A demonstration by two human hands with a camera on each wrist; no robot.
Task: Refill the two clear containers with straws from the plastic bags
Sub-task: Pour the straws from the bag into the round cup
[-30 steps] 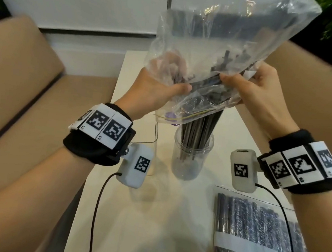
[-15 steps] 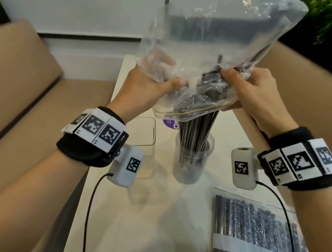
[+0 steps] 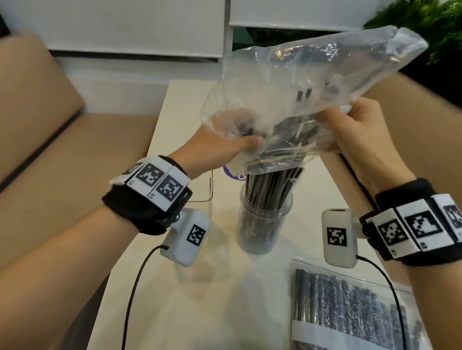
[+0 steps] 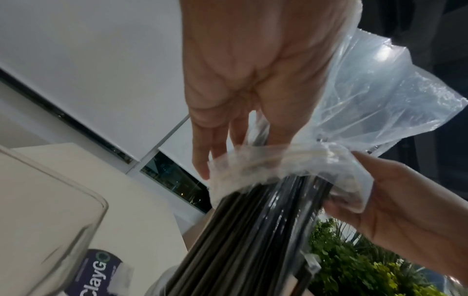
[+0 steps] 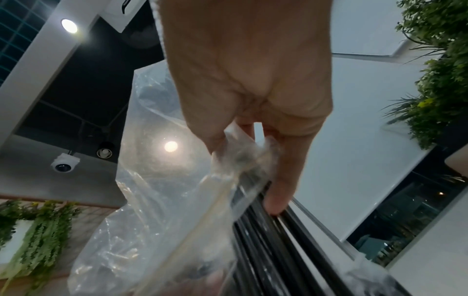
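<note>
A clear plastic bag (image 3: 307, 77) is held mouth-down over a round clear container (image 3: 263, 224) on the white table. Black straws (image 3: 270, 185) run from the bag's mouth into that container. My left hand (image 3: 221, 145) grips the bag's left edge near the mouth, thumb on the near side. My right hand (image 3: 353, 131) grips the right edge. From the left wrist the straws (image 4: 253, 230) leave the bunched mouth of the bag (image 4: 380, 104). The right wrist view has my fingers (image 5: 281, 180) round the bag (image 5: 157, 200) and straws (image 5: 268, 246). A second, square clear container (image 3: 208, 183) stands left of the round one.
A sealed bag of dark straws (image 3: 350, 326) lies flat at the table's near right. A purple sticker (image 3: 234, 175) sits behind the containers. Tan bench seats (image 3: 37, 167) flank the narrow table (image 3: 208, 316), and green plants (image 3: 456, 33) stand at the far right.
The bag has tilted with its closed end swinging right, and more straws have slid down into the round container. Both hands have shifted slightly with the bag.
</note>
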